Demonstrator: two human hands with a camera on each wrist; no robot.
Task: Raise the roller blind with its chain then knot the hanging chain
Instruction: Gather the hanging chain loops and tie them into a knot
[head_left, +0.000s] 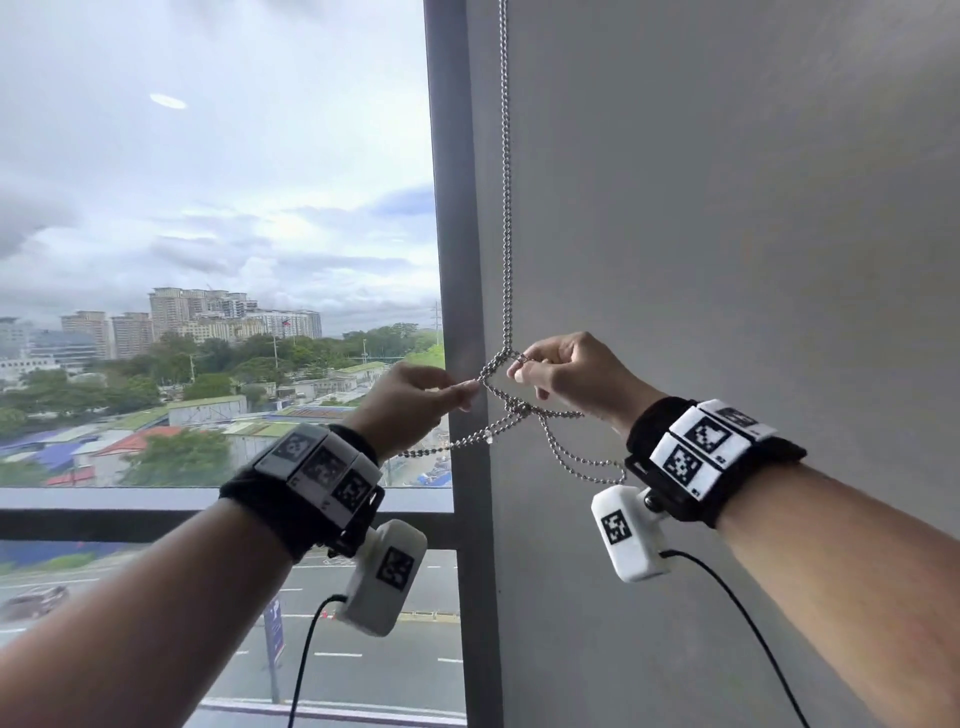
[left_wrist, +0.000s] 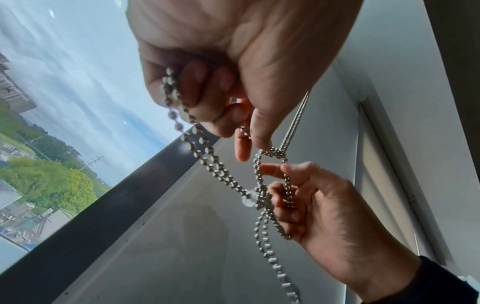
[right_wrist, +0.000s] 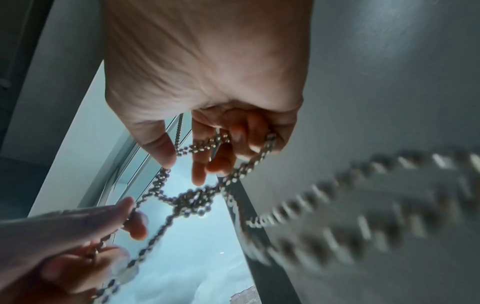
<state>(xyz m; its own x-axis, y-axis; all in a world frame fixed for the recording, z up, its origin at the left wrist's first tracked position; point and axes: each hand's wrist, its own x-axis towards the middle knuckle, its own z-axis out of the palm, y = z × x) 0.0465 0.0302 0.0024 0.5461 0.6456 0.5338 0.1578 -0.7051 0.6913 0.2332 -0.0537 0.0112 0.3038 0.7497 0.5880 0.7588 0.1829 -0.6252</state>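
Observation:
A metal bead chain (head_left: 506, 208) hangs down along the window frame (head_left: 457, 234) and is looped into a loose tangle (head_left: 517, 408) between my hands. My left hand (head_left: 415, 400) pinches a strand of the chain (left_wrist: 176, 98) with curled fingers, left of the tangle. My right hand (head_left: 566, 374) holds the chain (right_wrist: 207, 144) in curled fingers, right of the tangle. In the left wrist view a clear connector bead (left_wrist: 248, 200) sits in the crossing strands. Slack loops (head_left: 587, 462) droop toward my right wrist. The blind itself is out of view.
A grey wall (head_left: 727, 208) fills the right side. The window glass (head_left: 208, 208) at left shows sky and buildings, with a sill rail (head_left: 156, 504) below. White camera units and black cables (head_left: 306, 660) hang under both wrists.

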